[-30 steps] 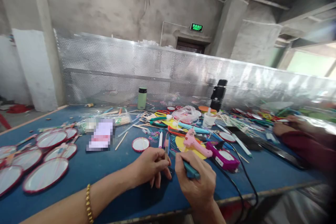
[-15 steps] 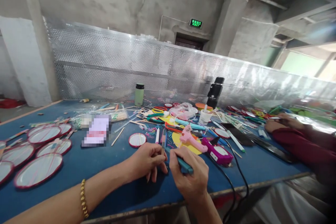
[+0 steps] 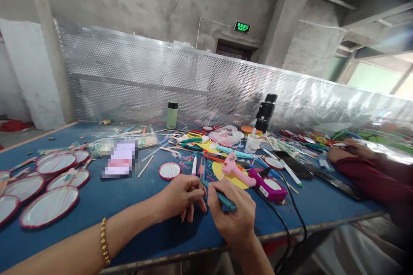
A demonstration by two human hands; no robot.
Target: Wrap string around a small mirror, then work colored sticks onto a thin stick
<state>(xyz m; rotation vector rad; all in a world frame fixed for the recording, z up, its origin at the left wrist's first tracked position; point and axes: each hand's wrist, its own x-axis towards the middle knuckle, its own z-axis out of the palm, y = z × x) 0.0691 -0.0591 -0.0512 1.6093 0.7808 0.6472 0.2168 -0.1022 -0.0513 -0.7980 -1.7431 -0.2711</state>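
Low over the blue table, my left hand [image 3: 180,197] pinches a narrow flat wooden stick [image 3: 201,172] upright between thumb and fingers. My right hand [image 3: 234,215] is closed round a teal marker pen [image 3: 227,203] in a writing grip. The pen's front end points at the stick, close to my left fingertips; whether it touches cannot be made out. Just beyond my left hand lie a small round red-rimmed disc [image 3: 169,170] and a white pen [image 3: 194,165]. A pink glue gun [image 3: 237,169] lies past my right hand.
Several red-rimmed round discs [image 3: 50,207] overlap at left, beside a phone [image 3: 119,160]. A purple box [image 3: 268,187] with black cables stands at right. Behind are a green bottle [image 3: 172,116], a white cup [image 3: 253,142] and loose sticks. A co-worker's sleeve [image 3: 364,174] reaches in from the right.
The view has shifted slightly. Both hands keep their grips, and the marker pen stays close to the stick with barely any visible movement.
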